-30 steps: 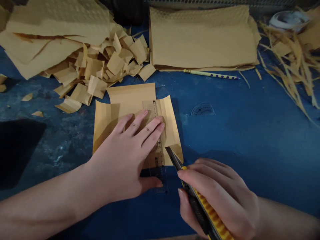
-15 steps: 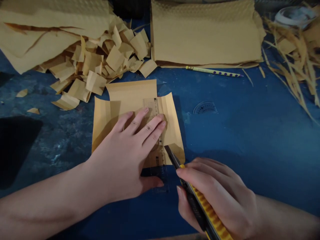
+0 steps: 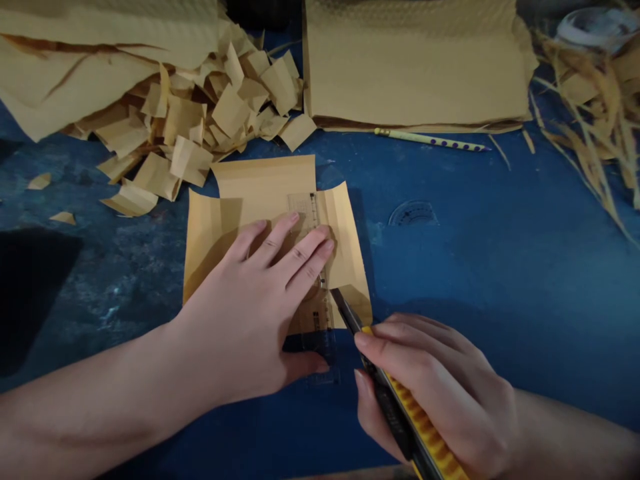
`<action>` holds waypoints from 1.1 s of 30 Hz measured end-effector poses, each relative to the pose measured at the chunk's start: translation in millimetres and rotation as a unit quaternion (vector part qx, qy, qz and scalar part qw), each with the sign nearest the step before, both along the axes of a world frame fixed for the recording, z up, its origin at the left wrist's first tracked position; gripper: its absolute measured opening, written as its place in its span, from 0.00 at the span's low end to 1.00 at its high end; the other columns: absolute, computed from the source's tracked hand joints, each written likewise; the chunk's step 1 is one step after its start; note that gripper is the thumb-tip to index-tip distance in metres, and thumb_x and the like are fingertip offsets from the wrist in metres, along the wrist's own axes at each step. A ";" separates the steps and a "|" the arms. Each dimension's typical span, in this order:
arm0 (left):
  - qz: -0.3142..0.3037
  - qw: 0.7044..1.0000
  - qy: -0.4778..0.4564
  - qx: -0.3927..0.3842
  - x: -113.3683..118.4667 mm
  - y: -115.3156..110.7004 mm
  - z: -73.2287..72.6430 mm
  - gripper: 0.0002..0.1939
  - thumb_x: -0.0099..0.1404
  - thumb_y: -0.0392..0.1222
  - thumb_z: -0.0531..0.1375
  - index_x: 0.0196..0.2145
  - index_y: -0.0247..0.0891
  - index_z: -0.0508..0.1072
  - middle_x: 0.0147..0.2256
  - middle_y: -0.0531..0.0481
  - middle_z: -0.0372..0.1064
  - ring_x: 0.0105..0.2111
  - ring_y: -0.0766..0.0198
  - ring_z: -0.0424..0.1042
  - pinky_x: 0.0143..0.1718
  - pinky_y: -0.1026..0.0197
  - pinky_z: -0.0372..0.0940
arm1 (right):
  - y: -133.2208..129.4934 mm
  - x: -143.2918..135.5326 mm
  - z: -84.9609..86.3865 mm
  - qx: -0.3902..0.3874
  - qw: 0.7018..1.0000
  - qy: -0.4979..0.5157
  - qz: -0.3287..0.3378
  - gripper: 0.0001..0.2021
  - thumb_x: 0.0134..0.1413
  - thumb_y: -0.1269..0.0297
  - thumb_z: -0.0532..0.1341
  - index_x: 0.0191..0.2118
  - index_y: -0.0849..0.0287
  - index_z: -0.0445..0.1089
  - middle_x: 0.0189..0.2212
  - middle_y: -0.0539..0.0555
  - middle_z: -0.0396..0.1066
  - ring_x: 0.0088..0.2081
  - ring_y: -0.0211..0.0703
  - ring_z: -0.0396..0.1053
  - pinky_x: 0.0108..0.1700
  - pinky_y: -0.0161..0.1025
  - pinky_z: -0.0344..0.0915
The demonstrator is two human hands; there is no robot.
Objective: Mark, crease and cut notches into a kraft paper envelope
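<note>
A sheet of brown paper [image 3: 265, 177] with notched corners and raised side flaps lies on the blue tabletop. Across it runs a clear ruler [image 3: 323, 317], roughly upright in the view. My left hand [image 3: 255, 300] lies flat with fingers apart, pressing the ruler onto the paper; the thumb rests on the ruler's near end. In my right hand [image 3: 440, 393] is a yellow and black utility knife [image 3: 400, 400], fingers wrapped round its handle. The blade tip meets the paper beside the ruler's right edge. The palm hides part of the ruler and sheet.
Cut paper scraps [image 3: 185, 147] are heaped at the back left beside a large brown sheet [image 3: 90, 60]. A paper stack [image 3: 415, 73] stands at the back, with a pencil [image 3: 435, 139] before it. Right of the sheet lies a protractor [image 3: 414, 213]. Paper strips [image 3: 595, 127] and tape roll [image 3: 597, 28] are far right.
The view has shifted very slightly. Both hands, the ruler and the knife keep almost the same places on the paper.
</note>
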State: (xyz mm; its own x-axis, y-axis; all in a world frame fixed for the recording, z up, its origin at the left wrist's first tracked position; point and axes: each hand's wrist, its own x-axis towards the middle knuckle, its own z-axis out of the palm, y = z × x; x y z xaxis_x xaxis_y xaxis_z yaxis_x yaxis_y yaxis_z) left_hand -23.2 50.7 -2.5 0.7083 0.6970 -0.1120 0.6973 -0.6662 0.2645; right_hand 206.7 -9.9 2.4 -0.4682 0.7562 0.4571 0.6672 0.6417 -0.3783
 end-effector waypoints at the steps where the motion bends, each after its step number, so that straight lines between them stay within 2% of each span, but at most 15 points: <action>1: 0.000 1.000 0.000 -0.001 0.1 0.0 0.1 0.54 0.66 0.70 0.59 0.75 0.29 0.56 0.76 0.38 0.52 0.76 0.29 0.48 0.72 0.27 0.50 | -0.1 0.3 0.4 0.002 1.000 0.001 0.003 0.09 0.60 0.76 0.62 0.45 0.64 0.75 0.31 0.53 0.79 0.32 0.44 0.79 0.37 0.40 0.82; 7: 0.001 1.000 -0.007 -0.002 0.5 -1.1 -1.5 0.55 0.65 0.70 0.61 0.76 0.29 0.55 0.76 0.36 0.51 0.76 0.28 0.48 0.72 0.27 0.49 | 0.7 0.3 0.5 -0.004 1.000 -0.001 0.001 0.08 0.61 0.75 0.62 0.45 0.61 0.75 0.31 0.52 0.79 0.32 0.44 0.79 0.36 0.40 0.82; 20: -0.008 1.000 0.003 0.008 -0.4 -2.0 -3.9 0.55 0.67 0.72 0.57 0.76 0.29 0.52 0.77 0.39 0.49 0.76 0.31 0.45 0.72 0.30 0.45 | 3.0 1.7 0.7 -0.006 1.000 0.007 0.020 0.07 0.60 0.77 0.62 0.44 0.67 0.74 0.29 0.55 0.78 0.32 0.43 0.78 0.37 0.39 0.81; 33: -0.004 1.000 -0.005 0.016 -0.9 -2.4 -3.9 0.54 0.68 0.74 0.55 0.75 0.29 0.53 0.77 0.39 0.51 0.76 0.32 0.46 0.73 0.31 0.47 | -3.7 -1.4 -3.5 0.009 0.999 -0.019 0.025 0.09 0.59 0.75 0.63 0.46 0.67 0.73 0.30 0.56 0.78 0.33 0.46 0.78 0.38 0.43 0.80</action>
State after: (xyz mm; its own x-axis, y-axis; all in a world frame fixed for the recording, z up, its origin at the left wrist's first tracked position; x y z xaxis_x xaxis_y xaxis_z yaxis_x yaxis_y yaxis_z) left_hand -24.1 48.4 -6.3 0.7150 0.6942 -0.0828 0.6892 -0.6800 0.2502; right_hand 205.3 -13.7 -1.1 -0.5218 0.7237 0.4516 0.6478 0.6806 -0.3423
